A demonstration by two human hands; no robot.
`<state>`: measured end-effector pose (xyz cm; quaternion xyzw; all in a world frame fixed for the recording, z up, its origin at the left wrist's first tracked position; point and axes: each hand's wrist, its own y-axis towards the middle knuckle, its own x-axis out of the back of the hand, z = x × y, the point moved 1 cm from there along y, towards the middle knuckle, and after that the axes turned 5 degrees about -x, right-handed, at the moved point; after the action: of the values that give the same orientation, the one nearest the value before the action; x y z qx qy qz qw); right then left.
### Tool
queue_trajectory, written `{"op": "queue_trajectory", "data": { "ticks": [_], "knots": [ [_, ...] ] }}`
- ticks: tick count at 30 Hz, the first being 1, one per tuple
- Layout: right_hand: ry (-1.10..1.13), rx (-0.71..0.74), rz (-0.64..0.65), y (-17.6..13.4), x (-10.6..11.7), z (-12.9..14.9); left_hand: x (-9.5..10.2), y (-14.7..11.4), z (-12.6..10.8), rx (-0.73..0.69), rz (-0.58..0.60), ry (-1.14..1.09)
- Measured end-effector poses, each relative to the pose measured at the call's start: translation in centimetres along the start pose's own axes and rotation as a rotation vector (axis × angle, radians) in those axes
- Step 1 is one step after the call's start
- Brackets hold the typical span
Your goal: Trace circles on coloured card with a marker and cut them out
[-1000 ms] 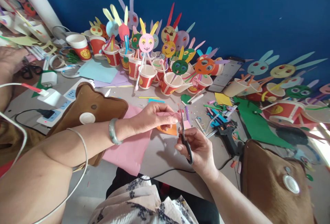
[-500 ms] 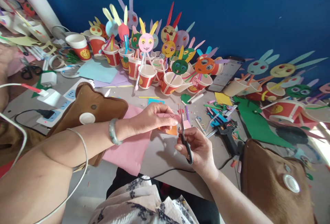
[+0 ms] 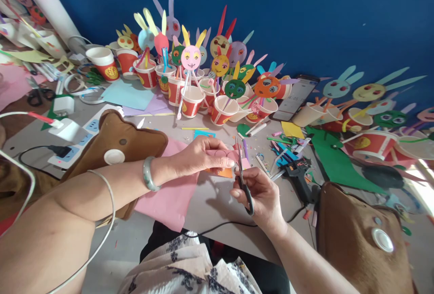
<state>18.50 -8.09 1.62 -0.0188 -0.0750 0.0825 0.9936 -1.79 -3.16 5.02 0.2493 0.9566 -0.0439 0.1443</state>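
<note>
Between thumb and fingers, my left hand (image 3: 203, 155) pinches a small strip of pink paper (image 3: 222, 153) with curved outlines drawn on it. My right hand (image 3: 262, 197) is closed round the dark handles of a pair of scissors (image 3: 241, 172). The scissor blades point away from me, at the right end of the strip; whether the paper lies between them I cannot tell. Orange paper (image 3: 224, 174) shows just below my left fingers. Under my left wrist lies a large pink sheet (image 3: 172, 199).
Paper cups bearing rabbit-faced figures (image 3: 191, 100) stand along the blue wall. A glue gun (image 3: 300, 176) lies to the right among paper scraps. Brown cushion-like pouches flank me, one left (image 3: 142, 136), one right (image 3: 352, 226). A power strip (image 3: 73, 151) and white cable are at left.
The pink strip has turned in my left fingers, so more of its face and drawn curves show. My right hand and the scissors stay in nearly the same place.
</note>
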Motion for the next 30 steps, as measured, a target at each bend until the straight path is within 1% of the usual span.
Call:
{"op": "queue_trajectory", "data": {
  "ticks": [10,15,18,20,22,25,30],
  "knots": [
    [0.013,0.008,0.001,0.07,0.02,-0.05,0.15,0.02,0.05,-0.068,-0.013,0.036],
    [0.017,0.001,0.000,0.08,0.05,-0.06,0.31,0.07,0.08,-0.069,-0.019,0.085],
    [0.025,0.002,0.004,0.10,0.05,-0.10,0.42,0.11,0.11,-0.119,-0.029,0.150],
    [0.028,0.011,0.007,0.10,0.03,-0.10,0.40,0.15,0.09,-0.140,-0.016,0.150],
    [0.028,0.019,0.007,0.09,0.01,-0.10,0.31,0.17,0.02,-0.136,-0.007,0.114],
    [0.029,0.020,0.004,0.04,-0.01,-0.13,0.21,0.17,-0.08,-0.110,-0.027,0.075],
    [0.038,-0.001,0.012,-0.01,0.01,-0.19,0.21,0.16,-0.01,-0.099,-0.002,0.094]
  ]
}}
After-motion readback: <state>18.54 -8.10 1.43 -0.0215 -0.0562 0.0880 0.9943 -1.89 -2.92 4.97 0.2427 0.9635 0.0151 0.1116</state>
